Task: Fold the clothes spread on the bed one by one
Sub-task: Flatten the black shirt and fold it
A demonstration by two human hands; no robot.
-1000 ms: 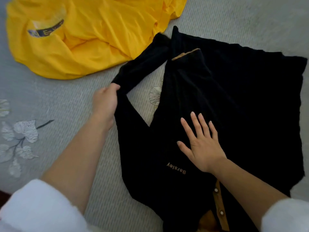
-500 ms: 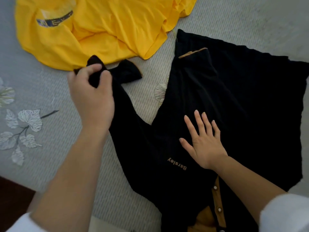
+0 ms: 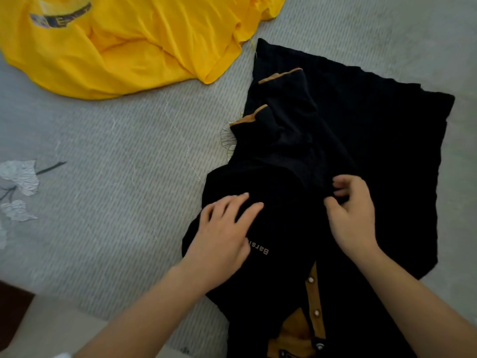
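Since half a second ago the left sleeve has swung across onto the body of the black shirt (image 3: 374, 140), and the left hand (image 3: 222, 236) now rests on the chest beside the lettering, fingers spread and nearly flat; the right hand (image 3: 353, 215) pinches a small ridge of cloth at the middle, fingers curled; the shirt lies toward the near edge of the bed (image 3: 116, 177), right of centre. It looks like soft, light, limp knit, likely to slump and crease rather than slip, so best taken at shoulders or hem with a palm pinning it; toward the far left edge lies the yellow shirt (image 3: 124, 47), crumpled.
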